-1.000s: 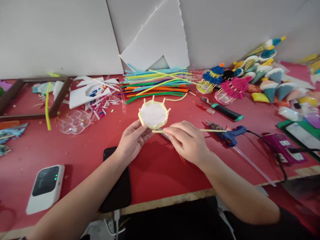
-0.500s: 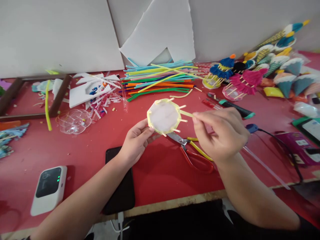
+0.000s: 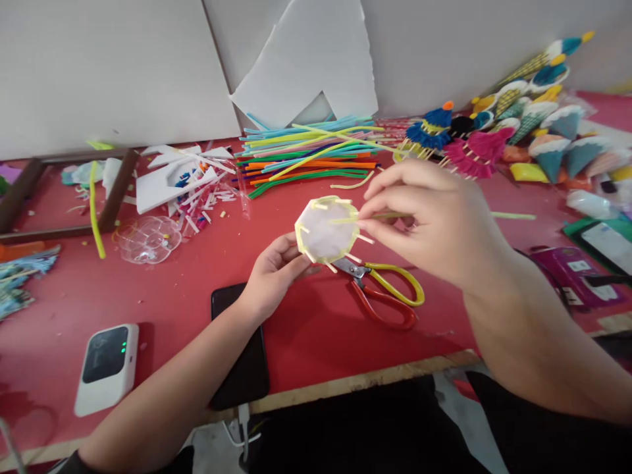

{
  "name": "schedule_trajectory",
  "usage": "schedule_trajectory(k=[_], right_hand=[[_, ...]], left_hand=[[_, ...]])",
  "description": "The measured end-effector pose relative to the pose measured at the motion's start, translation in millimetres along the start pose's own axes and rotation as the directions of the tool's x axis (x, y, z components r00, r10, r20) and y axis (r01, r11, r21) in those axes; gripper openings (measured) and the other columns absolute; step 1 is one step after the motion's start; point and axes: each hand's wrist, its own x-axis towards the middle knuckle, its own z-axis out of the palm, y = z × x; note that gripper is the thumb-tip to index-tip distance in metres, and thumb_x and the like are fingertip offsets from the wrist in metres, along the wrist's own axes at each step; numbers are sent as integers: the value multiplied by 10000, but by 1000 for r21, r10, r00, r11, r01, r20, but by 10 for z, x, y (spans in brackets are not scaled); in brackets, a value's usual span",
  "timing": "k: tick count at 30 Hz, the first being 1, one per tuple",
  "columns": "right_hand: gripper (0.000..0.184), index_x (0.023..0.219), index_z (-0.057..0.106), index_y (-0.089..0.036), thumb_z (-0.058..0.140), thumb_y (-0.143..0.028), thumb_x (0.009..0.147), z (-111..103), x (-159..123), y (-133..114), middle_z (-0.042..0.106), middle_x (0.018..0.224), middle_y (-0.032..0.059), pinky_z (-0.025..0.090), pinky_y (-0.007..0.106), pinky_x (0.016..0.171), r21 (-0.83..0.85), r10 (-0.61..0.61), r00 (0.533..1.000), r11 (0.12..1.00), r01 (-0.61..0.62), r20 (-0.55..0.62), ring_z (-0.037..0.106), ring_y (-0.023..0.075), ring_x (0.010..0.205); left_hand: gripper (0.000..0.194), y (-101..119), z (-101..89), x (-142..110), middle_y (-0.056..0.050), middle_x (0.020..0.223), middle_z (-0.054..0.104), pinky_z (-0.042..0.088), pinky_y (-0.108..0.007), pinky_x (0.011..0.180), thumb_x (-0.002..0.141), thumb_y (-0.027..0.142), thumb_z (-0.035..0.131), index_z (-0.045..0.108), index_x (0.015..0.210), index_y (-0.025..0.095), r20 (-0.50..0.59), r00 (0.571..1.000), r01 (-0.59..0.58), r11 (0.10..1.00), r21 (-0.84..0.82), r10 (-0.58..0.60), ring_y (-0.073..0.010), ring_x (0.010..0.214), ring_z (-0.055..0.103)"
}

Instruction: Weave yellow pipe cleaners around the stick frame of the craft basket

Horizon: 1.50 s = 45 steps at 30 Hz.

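My left hand grips a small round white disc by its lower left edge. Short pale sticks stand around its rim, and a yellow pipe cleaner is wound along them. Between thumb and fingers, my right hand pinches a pale yellow pipe cleaner. One end lies across the disc's right side, while the long tail emerges to the right from behind the hand. Below the disc, scissors-like snips with one yellow and one red handle rest on the table, touched by neither hand.
Coloured pipe cleaners lie piled at the back. Tasselled blue and pink pieces stand at the right, near several cones. A black phone, a white device and a clear flower-shaped tray lie to the left.
My right hand has moved left and closer to the disc, bringing the pipe cleaner's end over it. The disc has tilted slightly in my left hand.
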Motion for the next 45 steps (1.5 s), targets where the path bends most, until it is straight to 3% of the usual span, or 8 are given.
schedule_trajectory(k=[6,12,19,23,28,33,40,45], right_hand=[[146,875,738,-204,616,-148,934,116,34,-132,706,1001,60,498,313,691,-22,64,996,998,-62,65,656,177,822],[218,876,742,-202,553,-188,984,133,43,-136,710,977,60,513,327,801,-62,14,987,998,-4,158,645,193,932],[249,835,729,-207,541,-190,998,183,100,-126,698,986,61,462,311,730,-76,-31,960,996,55,278,616,191,920],[223,837,727,-202,565,-178,988,235,150,-120,700,967,54,447,316,721,-30,-85,939,995,100,333,611,199,931],[217,884,721,-201,539,-142,985,218,149,-166,702,1022,65,465,322,734,-19,44,944,999,-40,328,629,194,925],[244,840,707,-186,524,-78,959,127,50,-271,657,947,83,483,339,748,-60,-12,963,998,29,268,597,214,907],[240,888,721,-154,521,-35,948,104,-38,-380,703,995,107,518,347,795,-90,15,945,996,15,326,624,230,939],[216,922,766,-160,568,-77,950,238,-89,-464,732,941,93,433,313,639,-185,45,936,983,22,349,640,234,916]], left_hand=[[384,-27,3,-20,-20,942,769,615,-286,873,735,157,887,583,967,189,95,995,-47,994,95,38,-143,870,754],[926,-13,2,-38,-38,1159,741,614,-315,862,744,76,813,289,1458,348,259,966,-34,995,98,7,-176,972,752],[738,92,-40,-75,12,1135,701,647,-399,813,569,6,606,459,1217,326,247,957,176,980,-95,-149,-193,921,733],[575,138,-9,-51,2,1077,692,663,-461,723,675,126,623,488,1198,324,238,943,275,948,-157,-234,-224,835,739],[499,136,46,-27,-6,1106,657,675,-401,637,762,146,695,586,1224,298,100,969,237,967,-96,-228,-188,793,715],[569,118,65,-40,-16,1156,676,674,-365,701,812,180,733,559,1337,314,4,989,146,985,-89,-146,-175,849,715],[622,80,57,-50,3,1081,733,649,-330,803,845,189,744,559,1413,364,-17,996,88,992,-89,-90,-155,868,711],[703,92,78,-58,9,985,751,623,-403,932,836,136,698,510,1475,358,-10,996,82,989,-119,-83,-146,829,726]])
